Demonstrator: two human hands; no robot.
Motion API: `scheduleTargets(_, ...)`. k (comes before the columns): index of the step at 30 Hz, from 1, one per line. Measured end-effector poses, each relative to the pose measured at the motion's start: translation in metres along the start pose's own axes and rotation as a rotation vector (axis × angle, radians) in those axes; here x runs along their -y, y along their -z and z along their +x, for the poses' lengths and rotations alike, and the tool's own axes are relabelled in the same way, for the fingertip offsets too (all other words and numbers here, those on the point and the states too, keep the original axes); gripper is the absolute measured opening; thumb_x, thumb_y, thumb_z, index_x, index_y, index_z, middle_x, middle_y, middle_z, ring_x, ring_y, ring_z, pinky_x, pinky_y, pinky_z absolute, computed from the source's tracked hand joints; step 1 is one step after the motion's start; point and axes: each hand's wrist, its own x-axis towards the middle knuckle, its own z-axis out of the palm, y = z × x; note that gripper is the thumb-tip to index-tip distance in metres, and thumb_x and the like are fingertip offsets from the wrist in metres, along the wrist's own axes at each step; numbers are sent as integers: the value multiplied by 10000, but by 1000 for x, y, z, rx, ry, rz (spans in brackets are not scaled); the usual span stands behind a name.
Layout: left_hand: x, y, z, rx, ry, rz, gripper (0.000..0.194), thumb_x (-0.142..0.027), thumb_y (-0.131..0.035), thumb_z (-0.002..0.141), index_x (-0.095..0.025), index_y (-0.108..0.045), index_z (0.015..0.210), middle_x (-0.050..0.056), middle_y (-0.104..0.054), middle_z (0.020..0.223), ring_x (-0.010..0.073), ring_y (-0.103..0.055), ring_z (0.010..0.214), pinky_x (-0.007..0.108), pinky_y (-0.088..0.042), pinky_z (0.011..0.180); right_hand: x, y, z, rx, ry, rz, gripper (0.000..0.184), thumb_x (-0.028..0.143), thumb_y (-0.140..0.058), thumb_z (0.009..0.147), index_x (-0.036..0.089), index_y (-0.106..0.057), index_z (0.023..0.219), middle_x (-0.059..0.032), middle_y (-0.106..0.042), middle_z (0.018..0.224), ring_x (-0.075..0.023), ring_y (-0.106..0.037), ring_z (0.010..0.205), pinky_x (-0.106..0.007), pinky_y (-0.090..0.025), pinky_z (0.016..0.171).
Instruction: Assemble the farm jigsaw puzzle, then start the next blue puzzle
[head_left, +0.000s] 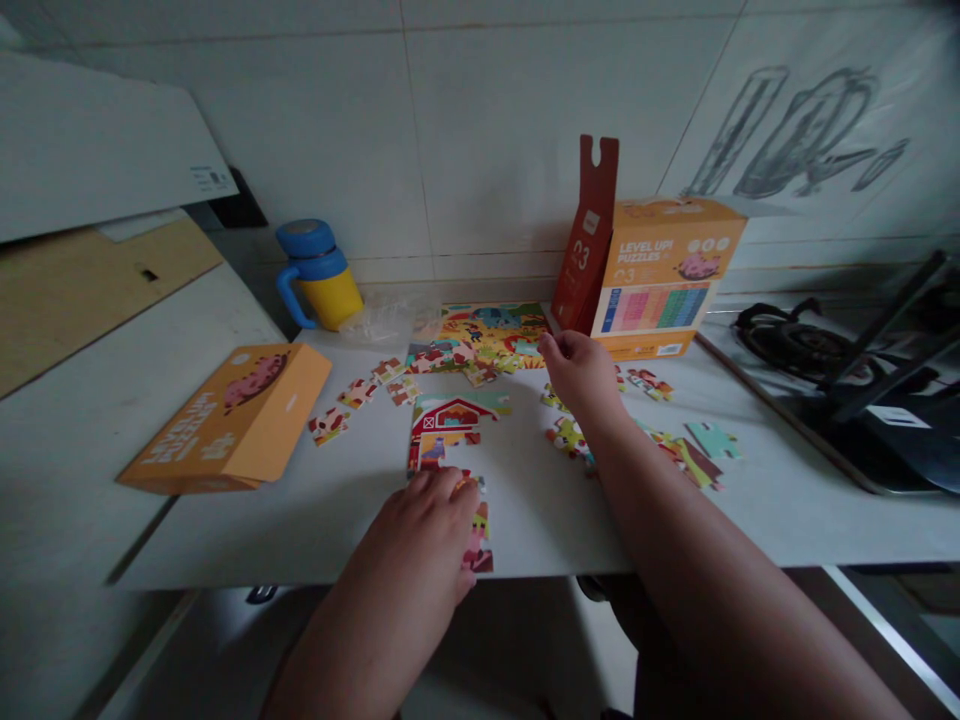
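Note:
My left hand (427,525) lies palm down over the lower part of a partly joined jigsaw puzzle (450,412) with a red barn. Its fingers rest on the joined pieces, and the thumb is near the table's front edge. My right hand (583,378) is closed in a pinch in front of the orange box, at the right end of a colourful picture sheet (495,320). A pale green puzzle piece (527,347) shows beside its fingertips; whether they grip it is unclear. Loose puzzle pieces (358,393) lie left of the barn, and more pieces (570,437) lie under my right forearm.
An opened orange puzzle box (660,270) stands at the back right, its red flap up. Another orange box (229,420) lies at the left. Behind are a blue and yellow mug (319,280) and a clear plastic bag (394,318). A gas stove (817,360) borders the right side.

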Motion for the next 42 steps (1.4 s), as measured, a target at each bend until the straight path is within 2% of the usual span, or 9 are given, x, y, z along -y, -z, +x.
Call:
scheduleTargets(14, -8, 0, 3, 49, 30, 74, 640, -61, -729, 773, -172, -647, 1398, 167, -620, 1514, 380, -561, 1438, 564, -448, 1252, -1, -4, -3, 46, 8, 12, 402, 542, -552, 986, 212, -695, 807, -33, -654, 671, -182, -531, 621, -314, -324, 614)
scheduleTargets(17, -9, 0, 4, 51, 26, 95, 637, -57, -720, 774, -170, -649, 1397, 171, -615, 1519, 376, -567, 1430, 561, -443, 1256, 5, -9, -9, 145, 86, -13, 386, 512, -554, 992, 211, -680, 785, -17, -644, 679, -163, -517, 619, -302, -306, 609)
scheduleTargets(23, -9, 0, 5, 70, 58, 110, 618, -96, -747, 764, -209, -671, 1367, 157, -615, 1538, 383, -577, 1426, 554, -487, 1214, 14, -19, -24, 484, 405, 16, 344, 457, -562, 1018, 206, -682, 816, 27, -615, 673, -125, -456, 600, -277, -274, 600)
scheduleTargets(25, -8, 0, 5, 70, 55, 110, 636, -98, -740, 771, -211, -665, 1393, 155, -611, 1553, 375, -577, 1437, 539, -478, 1227, 14, -21, -27, 534, 448, 8, 327, 434, -569, 1022, 209, -674, 809, 32, -623, 681, -120, -456, 601, -273, -269, 601)
scheduleTargets(29, -8, 2, 6, 71, 68, 96, 690, -78, -739, 757, -221, -659, 1428, 145, -618, 1561, 370, -590, 1437, 527, -484, 1223, 16, -22, -28, 541, 473, -30, 319, 412, -577, 1026, 213, -667, 793, 23, -641, 700, -124, -481, 615, -274, -273, 605)
scheduleTargets(33, -9, 5, 8, 96, 76, 86, 652, -80, -740, 751, -215, -688, 1387, 144, -633, 1545, 367, -623, 1397, 525, -516, 1186, 16, -17, -20, 452, 342, -223, 327, 424, -541, 1042, 221, -726, 864, -37, -715, 780, -166, -550, 661, -298, -318, 628)
scheduleTargets(36, -8, 6, 8, 107, 64, 84, 625, -97, -737, 757, -210, -695, 1371, 144, -630, 1544, 368, -617, 1400, 530, -524, 1172, 5, -4, -9, 254, 174, -469, 303, 382, -537, 1032, 191, -769, 991, -163, -763, 1026, -267, -663, 899, -350, -432, 765)
scheduleTargets(39, -7, 5, 7, 96, 53, 76, 632, -96, -730, 760, -207, -689, 1380, 146, -628, 1544, 372, -603, 1415, 544, -515, 1183, -16, 14, 2, 60, -22, -640, 385, 382, -600, 983, 117, -731, 1231, -298, -681, 1268, -422, -622, 1184, -498, -492, 921)
scheduleTargets(42, -7, 4, 5, 87, 60, 72, 668, -95, -735, 764, -213, -667, 1418, 145, -620, 1558, 366, -595, 1427, 544, -502, 1203, -35, 27, 9, 33, -239, -682, 580, 407, -647, 939, 46, -641, 1393, -363, -611, 1368, -500, -568, 1282, -622, -504, 963)
